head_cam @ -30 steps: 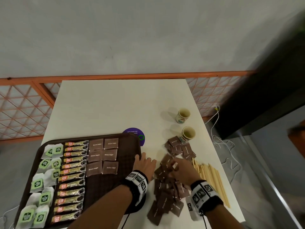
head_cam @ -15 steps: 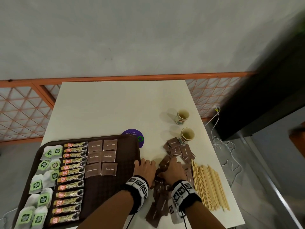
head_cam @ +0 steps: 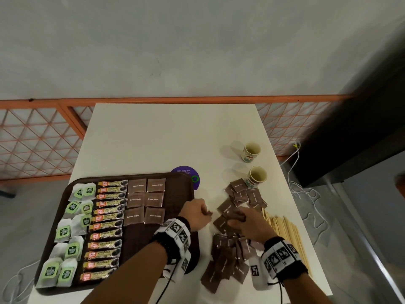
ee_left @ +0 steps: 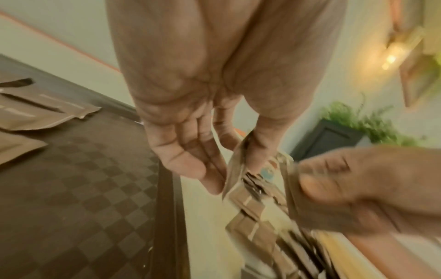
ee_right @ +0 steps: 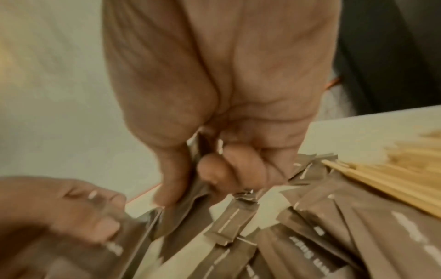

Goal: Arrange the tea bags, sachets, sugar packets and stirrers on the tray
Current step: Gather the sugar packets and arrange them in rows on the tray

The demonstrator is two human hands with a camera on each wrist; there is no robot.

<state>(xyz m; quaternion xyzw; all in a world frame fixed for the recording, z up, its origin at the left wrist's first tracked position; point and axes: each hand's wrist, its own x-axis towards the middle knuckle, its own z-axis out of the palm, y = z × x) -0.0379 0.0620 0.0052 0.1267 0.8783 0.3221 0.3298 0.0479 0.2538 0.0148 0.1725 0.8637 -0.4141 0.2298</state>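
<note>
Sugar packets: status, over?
Left hand pinches one sugar packet. Right hand grips another in the loose pile. Six on tray. Stirrers untouched.

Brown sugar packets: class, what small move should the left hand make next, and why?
Probably carry the packet pinched by the left hand onto the tray, below the six brown sugar packets laid in pairs, where bare tray remains.
</note>
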